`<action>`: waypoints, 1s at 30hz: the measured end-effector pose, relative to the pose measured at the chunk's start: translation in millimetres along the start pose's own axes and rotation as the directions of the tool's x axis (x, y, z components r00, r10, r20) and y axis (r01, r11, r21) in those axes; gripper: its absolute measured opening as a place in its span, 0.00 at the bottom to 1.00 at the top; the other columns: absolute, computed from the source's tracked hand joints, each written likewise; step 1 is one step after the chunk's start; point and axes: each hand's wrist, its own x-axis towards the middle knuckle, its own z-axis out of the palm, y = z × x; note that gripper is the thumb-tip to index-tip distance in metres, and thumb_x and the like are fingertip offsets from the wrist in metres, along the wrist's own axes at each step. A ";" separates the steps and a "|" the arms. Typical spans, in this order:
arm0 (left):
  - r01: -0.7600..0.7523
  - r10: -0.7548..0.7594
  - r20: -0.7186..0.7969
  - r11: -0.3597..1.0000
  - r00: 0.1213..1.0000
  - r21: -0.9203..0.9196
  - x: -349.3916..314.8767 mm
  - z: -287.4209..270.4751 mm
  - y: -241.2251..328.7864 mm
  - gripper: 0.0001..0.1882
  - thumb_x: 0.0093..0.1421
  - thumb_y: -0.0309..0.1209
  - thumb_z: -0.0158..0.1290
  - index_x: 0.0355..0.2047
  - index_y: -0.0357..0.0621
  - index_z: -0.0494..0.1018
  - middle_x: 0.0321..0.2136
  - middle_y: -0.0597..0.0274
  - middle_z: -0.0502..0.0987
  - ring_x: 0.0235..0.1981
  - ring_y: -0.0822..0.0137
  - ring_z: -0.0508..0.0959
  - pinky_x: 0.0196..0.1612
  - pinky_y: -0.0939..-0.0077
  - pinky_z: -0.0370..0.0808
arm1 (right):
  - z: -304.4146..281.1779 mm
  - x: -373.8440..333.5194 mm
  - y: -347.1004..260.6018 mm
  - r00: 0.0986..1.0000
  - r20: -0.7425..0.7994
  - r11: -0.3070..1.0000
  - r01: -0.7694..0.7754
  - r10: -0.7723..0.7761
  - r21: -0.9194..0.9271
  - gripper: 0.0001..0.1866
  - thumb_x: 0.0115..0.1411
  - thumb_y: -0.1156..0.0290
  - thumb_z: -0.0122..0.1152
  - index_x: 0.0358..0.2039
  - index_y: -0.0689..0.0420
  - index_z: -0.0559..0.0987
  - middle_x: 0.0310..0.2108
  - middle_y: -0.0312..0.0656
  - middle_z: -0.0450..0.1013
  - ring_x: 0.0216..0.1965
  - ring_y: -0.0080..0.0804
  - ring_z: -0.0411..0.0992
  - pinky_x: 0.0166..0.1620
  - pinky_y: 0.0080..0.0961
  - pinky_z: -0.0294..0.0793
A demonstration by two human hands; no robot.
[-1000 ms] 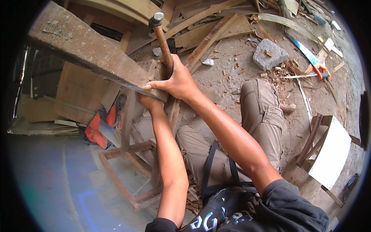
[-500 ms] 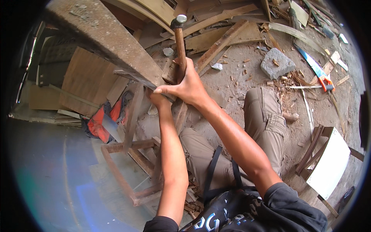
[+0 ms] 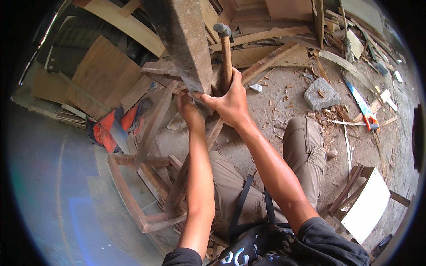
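Observation:
A thick, weathered wooden beam (image 3: 184,44) runs down from the top edge, its near end between my hands. My right hand (image 3: 233,102) is closed around the wooden handle of a hammer (image 3: 226,57), head upward, while its thumb presses against the beam's end. Under that end, my left hand (image 3: 191,111) curls its fingers against the beam; the fingertips are partly hidden. Below and left of my hands stands a wooden frame (image 3: 126,190) with slanting legs, close to my left forearm.
A grey stone block (image 3: 322,94) lies on the dirt floor among wood chips. To its right are a handsaw (image 3: 361,104) and a broom (image 3: 347,48). Plywood sheets (image 3: 104,75) lean at left above an orange-and-dark cloth (image 3: 104,133). A white-topped wooden piece (image 3: 368,206) sits at lower right.
The beam has swung from slanting toward the upper left to nearly upright in view. Both hands stay on it, and the hammer remains in my right hand. The view has shifted slightly.

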 end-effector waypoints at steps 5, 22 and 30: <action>-0.100 0.096 -0.044 0.990 0.994 -0.098 -41.8 3.0 43.4 0.19 0.68 0.39 0.54 0.50 0.37 0.73 0.45 0.57 0.77 0.47 0.67 0.75 0.52 0.68 0.71 | -3.3 0.2 1.0 1.000 -0.023 1.000 -0.002 0.001 -0.019 0.48 0.40 0.64 0.83 0.56 0.65 0.61 0.45 0.49 0.74 0.46 0.31 0.74 0.49 0.28 0.76; -0.299 0.297 -0.045 0.927 0.954 -0.227 -69.9 38.7 39.3 0.17 0.69 0.40 0.52 0.39 0.35 0.75 0.38 0.63 0.77 0.41 0.72 0.73 0.48 0.74 0.69 | 0.8 2.6 1.8 0.999 0.010 0.995 0.035 -0.035 -0.092 0.48 0.41 0.65 0.84 0.56 0.65 0.60 0.44 0.46 0.72 0.45 0.29 0.73 0.48 0.26 0.77; -0.391 0.380 -0.110 0.913 0.919 -0.115 -69.8 50.1 36.8 0.18 0.71 0.39 0.49 0.38 0.33 0.75 0.35 0.65 0.77 0.38 0.74 0.72 0.45 0.76 0.68 | 2.0 5.1 7.6 0.998 0.050 0.999 0.042 -0.041 -0.026 0.51 0.41 0.60 0.84 0.57 0.65 0.58 0.49 0.54 0.73 0.50 0.38 0.75 0.53 0.32 0.76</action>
